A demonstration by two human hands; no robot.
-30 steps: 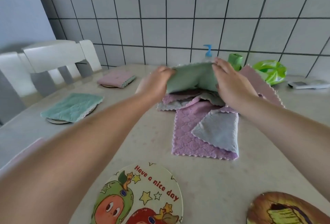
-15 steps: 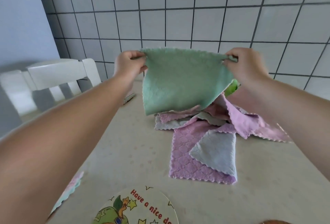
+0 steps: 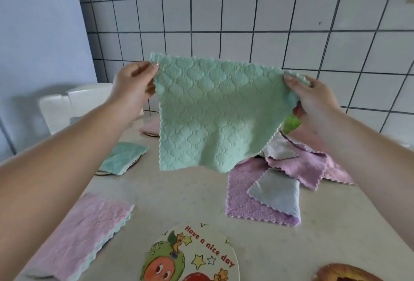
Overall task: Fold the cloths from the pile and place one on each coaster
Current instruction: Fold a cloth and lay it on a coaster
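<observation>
A green quilted cloth (image 3: 208, 112) hangs spread out in the air above the table. My left hand (image 3: 132, 87) pinches its top left corner and my right hand (image 3: 313, 99) pinches its top right corner. Below and to the right lies the pile of pink and grey cloths (image 3: 280, 182). A bare round coaster (image 3: 197, 256) printed "Have a nice day" lies near the front edge, and a brown coaster (image 3: 342, 274) shows at the bottom right. Folded cloths lie on the left: a pink one (image 3: 80, 238), a green one (image 3: 122, 157) on a coaster, and a pink one (image 3: 152, 127) further back.
A white chair (image 3: 74, 105) stands at the table's far left. A tiled wall (image 3: 246, 22) rises behind the beige table (image 3: 179, 200). Something bright green (image 3: 291, 123) peeks out behind the held cloth.
Both hands lifted the green cloth off the pile and spread it out in the air. The view has dropped, so the folded cloths on the left show again.
</observation>
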